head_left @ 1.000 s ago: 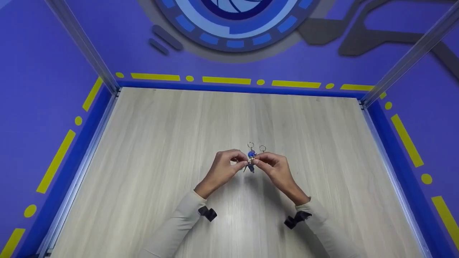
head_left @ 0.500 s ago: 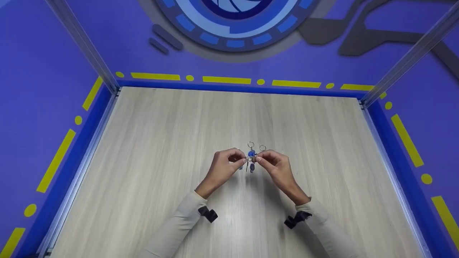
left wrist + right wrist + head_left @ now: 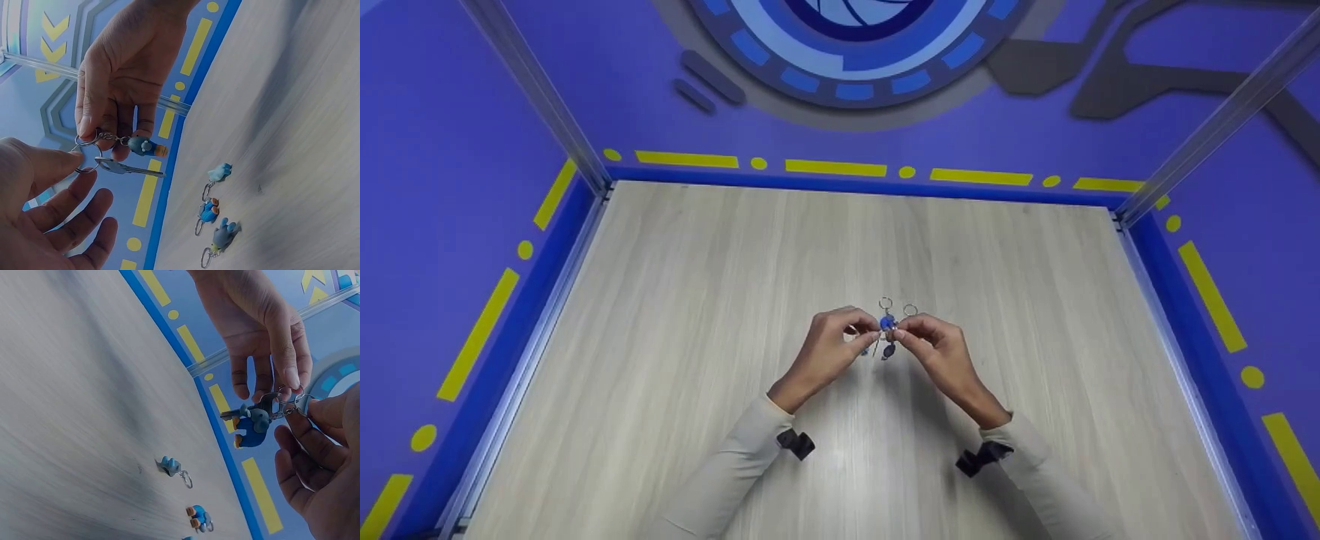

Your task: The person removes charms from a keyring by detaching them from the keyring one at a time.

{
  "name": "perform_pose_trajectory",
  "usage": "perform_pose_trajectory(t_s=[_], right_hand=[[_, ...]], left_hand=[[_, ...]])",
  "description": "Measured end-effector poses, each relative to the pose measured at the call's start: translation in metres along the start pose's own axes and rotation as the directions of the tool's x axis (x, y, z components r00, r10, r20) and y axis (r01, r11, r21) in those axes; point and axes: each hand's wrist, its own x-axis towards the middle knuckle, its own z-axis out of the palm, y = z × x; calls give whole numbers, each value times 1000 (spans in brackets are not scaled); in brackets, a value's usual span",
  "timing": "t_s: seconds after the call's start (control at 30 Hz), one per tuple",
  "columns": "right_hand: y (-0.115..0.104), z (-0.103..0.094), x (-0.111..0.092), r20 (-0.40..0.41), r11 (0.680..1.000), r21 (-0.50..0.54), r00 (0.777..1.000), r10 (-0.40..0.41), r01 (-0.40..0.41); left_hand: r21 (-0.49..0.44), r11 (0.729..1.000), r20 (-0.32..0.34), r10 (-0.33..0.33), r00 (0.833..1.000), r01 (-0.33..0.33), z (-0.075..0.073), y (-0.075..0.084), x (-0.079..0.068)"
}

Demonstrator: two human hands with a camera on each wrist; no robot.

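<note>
In the left wrist view my left hand (image 3: 42, 191), at the lower left, pinches a split key ring (image 3: 89, 164) between thumb and forefinger. A metal key (image 3: 129, 169) hangs from that side. Opposite it, my right hand (image 3: 132, 67) pinches the ring of a keychain with a small blue figurine (image 3: 140, 145) on a short chain. From the right wrist view, the figurine (image 3: 252, 427) shows orange feet and hangs beside the key (image 3: 230, 414). The two rings overlap between the fingertips; I cannot tell whether they are linked. Both hands are above the table in the head view.
Three more figurine keychains lie on the table: a light blue one (image 3: 219, 172), a blue and orange one (image 3: 208, 210) and a grey-blue one (image 3: 224, 235). Blue panels with yellow dashes (image 3: 836, 167) and metal posts (image 3: 536, 90) enclose the wooden tabletop (image 3: 697, 300).
Both hands stay nearly in place and keep their pinch. The fingertips draw slightly apart, then a little closer again, while the key and figurine swing slightly between them.
</note>
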Motion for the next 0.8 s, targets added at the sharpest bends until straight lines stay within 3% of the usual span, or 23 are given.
perform_pose_trajectory(t_s=[0.4,0.63,0.8], right_hand=[[3,-2,-2,-18,999,-10,999,-48,48],[2,-2,-2,-17,997,-9,997,-78,78],[2,-1,-4,-27,997,-2,996,-83,83]], left_hand=[[1,1000,-44,0,999,0,0,1,-1],[-78,995,-61,-69,996,64,-1,1,-3],[-167,977,-60,-145,988,133,-1,0,-6]])
